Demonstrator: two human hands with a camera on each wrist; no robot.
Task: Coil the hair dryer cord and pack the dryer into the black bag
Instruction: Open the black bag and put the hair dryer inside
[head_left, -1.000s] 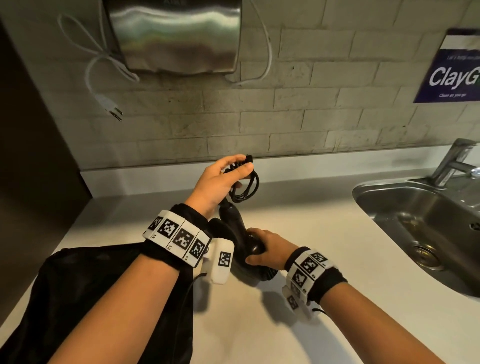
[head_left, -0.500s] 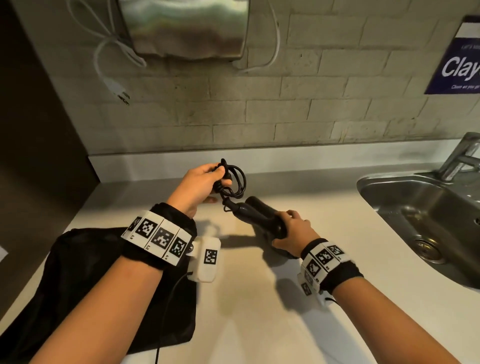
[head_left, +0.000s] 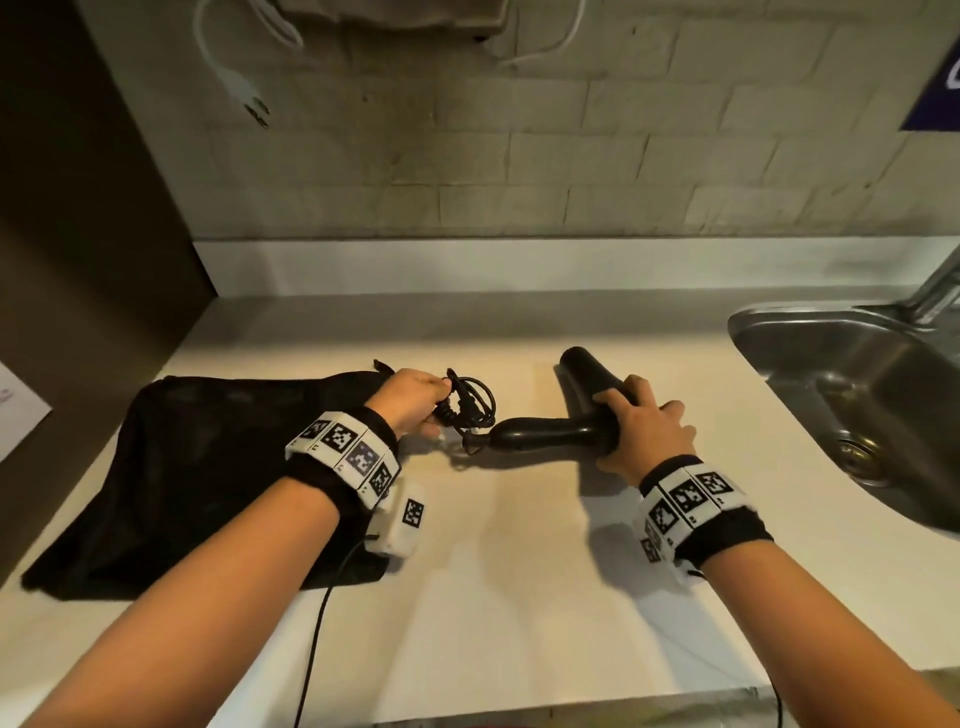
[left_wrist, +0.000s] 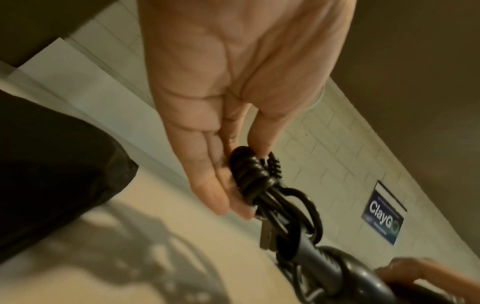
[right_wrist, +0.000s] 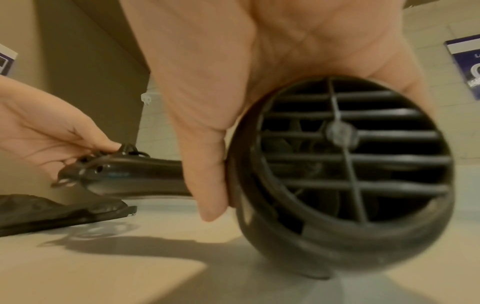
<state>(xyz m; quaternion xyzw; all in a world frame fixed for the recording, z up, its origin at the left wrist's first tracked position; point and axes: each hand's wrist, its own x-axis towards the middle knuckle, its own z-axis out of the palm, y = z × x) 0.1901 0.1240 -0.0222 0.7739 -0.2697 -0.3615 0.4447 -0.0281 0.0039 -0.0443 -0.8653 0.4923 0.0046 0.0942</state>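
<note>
The black hair dryer (head_left: 550, 432) lies low over the pale counter (head_left: 509, 597), handle pointing left, nozzle (head_left: 584, 366) pointing away. My right hand (head_left: 641, 428) grips its body; in the right wrist view the rear grille (right_wrist: 345, 152) faces the camera under my palm. The coiled black cord (head_left: 467, 402) hangs at the handle's end, and my left hand (head_left: 415, 402) pinches the bundle (left_wrist: 255, 179) between thumb and fingers. The black bag (head_left: 208, 478) lies flat on the counter to the left, partly under my left forearm.
A steel sink (head_left: 862, 395) with a tap (head_left: 940, 286) is sunk into the counter at the right. A tiled wall (head_left: 519, 171) rises behind, with a white plug and cable (head_left: 249, 98) hanging from a wall unit. A dark panel (head_left: 78, 234) bounds the left side.
Both hands have lowered the dryer and cord toward the counter. The dryer has turned so its handle lies level, pointing left, and the left hand with the coil has come down beside the bag.
</note>
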